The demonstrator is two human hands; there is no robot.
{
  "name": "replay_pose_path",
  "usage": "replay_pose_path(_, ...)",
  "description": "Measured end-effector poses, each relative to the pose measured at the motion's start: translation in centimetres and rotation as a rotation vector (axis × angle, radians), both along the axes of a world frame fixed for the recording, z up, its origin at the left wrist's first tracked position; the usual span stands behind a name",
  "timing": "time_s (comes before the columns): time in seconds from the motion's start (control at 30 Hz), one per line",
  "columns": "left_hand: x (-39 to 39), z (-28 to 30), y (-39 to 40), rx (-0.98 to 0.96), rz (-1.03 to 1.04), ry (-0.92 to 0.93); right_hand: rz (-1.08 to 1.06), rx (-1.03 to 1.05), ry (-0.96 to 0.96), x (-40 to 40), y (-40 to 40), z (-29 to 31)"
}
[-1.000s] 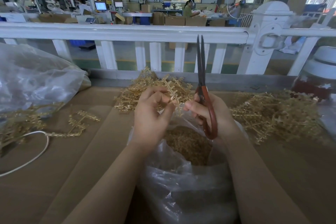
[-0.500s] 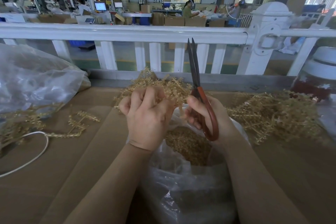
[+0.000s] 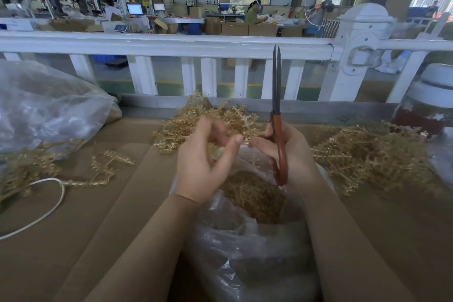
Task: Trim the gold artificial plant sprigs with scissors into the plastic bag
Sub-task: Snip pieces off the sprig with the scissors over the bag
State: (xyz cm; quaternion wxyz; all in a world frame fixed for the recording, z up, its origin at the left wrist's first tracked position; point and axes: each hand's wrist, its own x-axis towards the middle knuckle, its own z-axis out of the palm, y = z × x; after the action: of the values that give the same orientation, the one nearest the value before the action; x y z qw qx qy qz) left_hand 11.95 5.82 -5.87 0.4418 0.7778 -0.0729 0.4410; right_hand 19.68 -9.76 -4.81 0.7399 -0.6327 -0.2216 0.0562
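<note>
**Scissors upright over the open bag**

The clear plastic bag (image 3: 245,252) stands open at the near edge of the cardboard-covered table (image 3: 73,228), with a mound of gold trimmings (image 3: 252,196) inside it. Both hands hover just above its mouth. The right hand (image 3: 291,152) curls round the red handles of the scissors (image 3: 278,120), whose dark blades are closed and point straight up in front of the white railing (image 3: 171,44). The left hand (image 3: 203,162) has its fingers loosely bent, thumb reaching toward the right hand's fingertips; a thin pale sprig stem (image 3: 245,130) shows between them, but motion blur hides whether the left hand actually pinches it.

Beyond the bag, against the railing's base, lies a heap of gold sprigs (image 3: 196,120). A larger heap (image 3: 372,154) lies right of the bag. Left of the bag lie a loose sprig (image 3: 107,167), a white cable (image 3: 49,201) and a second clear bag (image 3: 49,110).
</note>
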Motion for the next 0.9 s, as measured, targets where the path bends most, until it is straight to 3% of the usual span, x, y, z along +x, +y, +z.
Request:
replay_pose_path(0.07,0.08,0.33,-0.11,-0.167,-0.018,0.056,0.001,-0.006,-0.003,-0.04,0.11,-0.08)
replay_pose_path(0.17,0.26,0.66,-0.32,-0.237,-0.053,0.202,0.021,0.024,0.007,-0.13,0.18,-0.02)
replay_pose_path(0.33,0.55,1.04,-0.37,0.064,-0.102,0.527,0.056,0.078,0.005,-0.02,-0.04,0.10)
replay_pose_path(0.4,0.53,0.93,-0.70,0.095,-0.124,0.587,0.068,0.081,-0.002,-0.11,0.02,-0.08)
replay_pose_path(0.67,0.51,0.52,-0.54,-0.313,-0.350,0.540,0.062,-0.012,-0.035,-0.21,0.19,-0.14)
replay_pose_path(0.9,0.42,0.42,-0.46,-0.402,-0.373,0.524,0.007,-0.071,-0.049,-0.11,0.05,-0.33)
